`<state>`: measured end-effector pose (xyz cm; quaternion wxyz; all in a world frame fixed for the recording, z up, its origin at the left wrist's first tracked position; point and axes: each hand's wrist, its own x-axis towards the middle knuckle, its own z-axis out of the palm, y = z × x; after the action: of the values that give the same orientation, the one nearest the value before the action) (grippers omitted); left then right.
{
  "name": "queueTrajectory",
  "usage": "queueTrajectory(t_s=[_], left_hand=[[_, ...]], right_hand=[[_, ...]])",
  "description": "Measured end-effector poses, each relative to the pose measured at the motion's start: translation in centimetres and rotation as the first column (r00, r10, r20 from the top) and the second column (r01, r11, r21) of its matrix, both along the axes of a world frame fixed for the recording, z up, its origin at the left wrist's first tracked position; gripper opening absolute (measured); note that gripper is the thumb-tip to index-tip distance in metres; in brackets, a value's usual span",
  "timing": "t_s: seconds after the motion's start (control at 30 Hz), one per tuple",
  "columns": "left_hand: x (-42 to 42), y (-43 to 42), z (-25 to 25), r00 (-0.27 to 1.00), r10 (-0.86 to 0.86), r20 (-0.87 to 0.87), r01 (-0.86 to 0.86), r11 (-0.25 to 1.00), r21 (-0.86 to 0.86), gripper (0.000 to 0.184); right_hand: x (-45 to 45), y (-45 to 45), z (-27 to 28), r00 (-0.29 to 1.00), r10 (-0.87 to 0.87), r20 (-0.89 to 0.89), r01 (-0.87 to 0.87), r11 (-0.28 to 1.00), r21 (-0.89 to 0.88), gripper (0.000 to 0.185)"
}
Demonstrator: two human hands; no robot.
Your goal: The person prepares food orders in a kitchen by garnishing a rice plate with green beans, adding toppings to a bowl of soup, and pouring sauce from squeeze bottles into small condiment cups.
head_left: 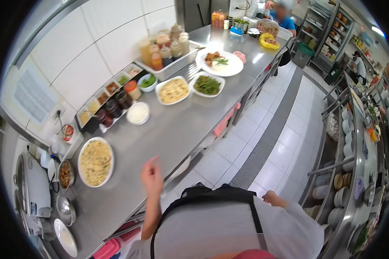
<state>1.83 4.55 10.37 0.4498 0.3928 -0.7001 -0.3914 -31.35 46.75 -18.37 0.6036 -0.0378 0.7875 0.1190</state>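
Observation:
My left hand (151, 176) hovers over the front edge of the steel counter (132, 181), slightly smeared by motion. Its fingers are loosely bent and apart, with nothing between them. Nearest to it on the counter is an oval white dish of yellowish, crumb-like food (96, 162). Farther along stand a white bowl of grated white food (138, 113), a rectangular dish of similar yellowish food (173, 90) and a dish of green beans (207, 84). My right hand (274, 199) hangs beside my body over the floor, its fingers mostly hidden.
A plate with meat, rice and greens (220, 61) sits behind the dishes. Sauce bottles (165, 47) fill a basket by the wall. A metal bowl (66, 210) is at the lower left. Shelves of crockery (341, 190) line the right side. Two people (285, 23) are farther back.

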Motion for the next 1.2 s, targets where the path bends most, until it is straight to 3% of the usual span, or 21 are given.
queueTrajectory(t_s=[0.1,0.17,0.2,0.23,0.3,0.37,0.4,0.43,0.47,0.57,0.63,0.7,0.73,0.8,0.87,0.9,0.97,1.0,1.07,1.13,1.2], left_hand=[[-14.9,3.5,1.3,0.922,-0.386,-0.039,0.388,0.91,0.147,0.037],[-22.2,6.1,1.9,0.789,-0.614,-0.022,0.613,0.783,0.101,0.041],[-25.1,6.9,2.7,0.722,-0.689,0.06,0.684,0.725,0.081,0.042],[-27.7,7.4,3.1,0.733,-0.679,0.046,0.673,0.734,0.092,0.042],[-32.2,7.9,3.2,0.61,-0.791,0.039,0.792,0.61,-0.012,0.038],[-36.5,7.1,1.9,0.61,-0.792,0.019,0.79,0.606,-0.1,0.033],[-38.2,6.4,2.3,0.579,-0.815,-0.006,0.798,0.566,0.208,0.03],[-40.0,5.7,2.3,0.552,-0.832,-0.047,0.739,0.463,0.49,0.027],[-41.8,5.0,1.1,0.622,-0.776,-0.107,0.713,0.504,0.488,0.03],[-47.3,2.7,0.2,0.757,-0.498,-0.422,0.653,0.593,0.471,0.037],[-51.0,-0.1,-1.7,0.789,-0.477,-0.388,0.613,0.643,0.458,0.046],[-52.9,-1.2,-3.8,0.826,-0.294,-0.48,0.539,0.661,0.522,0.043],[-52.9,-2.3,-6.5,0.775,-0.384,-0.502,0.583,0.742,0.332,0.032],[-52.9,-3.4,-6.2,0.802,-0.246,-0.545,0.527,0.721,0.45,0.027],[-52.9,-4.3,-5.7,0.816,-0.007,-0.578,0.478,0.568,0.669,0.015],[-53.4,-4.0,-4.9,0.824,0.031,-0.566,0.446,0.582,0.68,0.015],[-54.7,-3.8,-3.2,0.802,0.412,-0.433,0.152,0.559,0.815,0.017],[-55.4,-4.2,-3.8,0.785,0.452,-0.424,0.119,0.562,0.819,0.017],[-57.2,-4.7,-5.7,0.707,0.667,-0.235,-0.285,0.573,0.769,0.037],[-58.8,-5.7,-6.1,0.567,0.762,-0.313,-0.277,0.534,0.799,0.044],[-59.8,-8.0,-5.9,0.392,0.8,-0.454,-0.269,0.572,0.775,0.046]], right_hand=[[-7.0,1.9,1.9,0.88,-0.357,-0.314,0.223,0.893,-0.39,0.026],[-12.1,2.0,0.3,0.583,0.238,-0.777,-0.567,0.804,-0.179,0.02],[-15.6,0.9,-0.4,0.636,0.127,-0.761,-0.465,0.85,-0.246,0.021],[-16.6,-2.1,2.5,0.573,-0.458,-0.679,-0.087,0.79,-0.607,0.035],[-23.5,-7.0,3.5,0.627,-0.468,-0.622,-0.22,0.66,-0.718,0.027],[-27.0,-14.6,13.4,0.629,-0.303,-0.716,-0.46,0.598,-0.656,0.025],[-29.7,-17.7,16.2,0.601,-0.122,-0.79,-0.649,0.502,-0.571,0.025],[-33.2,-20.4,15.2,0.288,-0.154,-0.945,-0.864,0.383,-0.326,0.027],[-34.8,-23.9,19.3,0.612,-0.293,-0.734,-0.624,0.391,-0.677,0.029],[-40.7,-32.7,22.2,0.556,-0.538,-0.634,-0.617,0.243,-0.748,0.023],[-42.2,-37.8,26.8,0.75,-0.636,-0.181,-0.222,0.015,-0.975,0.028],[-48.0,-42.8,23.7,0.708,-0.531,-0.466,-0.546,0.008,-0.838,0.037],[-49.0,-44.8,24.6,0.711,-0.507,-0.487,-0.551,0.028,-0.834,0.039],[-50.4,-50.9,25.3,0.74,-0.465,-0.487,-0.543,0.015,-0.84,0.042],[-51.0,-56.4,23.6,0.468,-0.65,-0.599,-0.842,-0.121,-0.526,0.046],[-50.5,-57.5,22.6,0.502,-0.626,-0.597,-0.829,-0.151,-0.539,0.046],[-49.7,-59.6,21.2,0.216,-0.25,-0.944,-0.976,-0.092,-0.199,0.048],[-50.8,-61.5,21.0,0.44,-0.134,-0.888,-0.884,-0.239,-0.403,0.043],[-53.4,-64.4,20.5,0.517,-0.066,-0.854,-0.807,-0.371,-0.46,0.039],[-54.7,-66.1,21.2,0.786,0.047,-0.617,-0.556,-0.384,-0.738,0.025],[-54.6,-67.2,25.3,0.73,0.218,-0.648,-0.462,-0.54,-0.703,0.022]])
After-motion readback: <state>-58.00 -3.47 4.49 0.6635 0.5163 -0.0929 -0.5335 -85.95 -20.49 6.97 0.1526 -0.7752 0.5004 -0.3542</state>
